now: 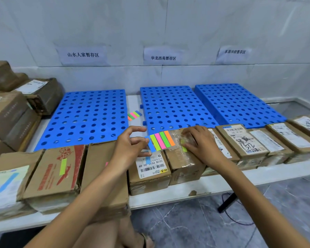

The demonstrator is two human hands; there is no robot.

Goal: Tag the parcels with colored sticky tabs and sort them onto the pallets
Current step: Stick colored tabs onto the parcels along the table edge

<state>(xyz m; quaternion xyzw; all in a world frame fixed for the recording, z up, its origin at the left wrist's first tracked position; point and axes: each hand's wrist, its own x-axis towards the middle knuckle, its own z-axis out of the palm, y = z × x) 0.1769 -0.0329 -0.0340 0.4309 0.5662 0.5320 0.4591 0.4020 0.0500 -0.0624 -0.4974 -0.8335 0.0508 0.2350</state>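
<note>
My left hand (131, 145) pinches a pad of sticky tabs (160, 141) with blue, yellow-green, pink, green and orange strips, held just above the row of parcels. My right hand (200, 142) presses a yellow-green tab (183, 146) with straight fingers onto a taped brown parcel (183, 161). Left of it stands a parcel with a barcode label (149, 169). A red-printed parcel (59, 167) carries a yellow-green tab, and the far-left parcel (5, 183) a blue one. Three blue perforated pallets (86, 115) (172, 106) (234, 104) lie behind, bare.
A second tab pad (134, 115) lies on the white table (240, 178) between the left and middle pallets. More labelled parcels (245, 140) run to the right, and a pile of brown parcels (16, 104) stands at the left. Paper signs hang on the wall.
</note>
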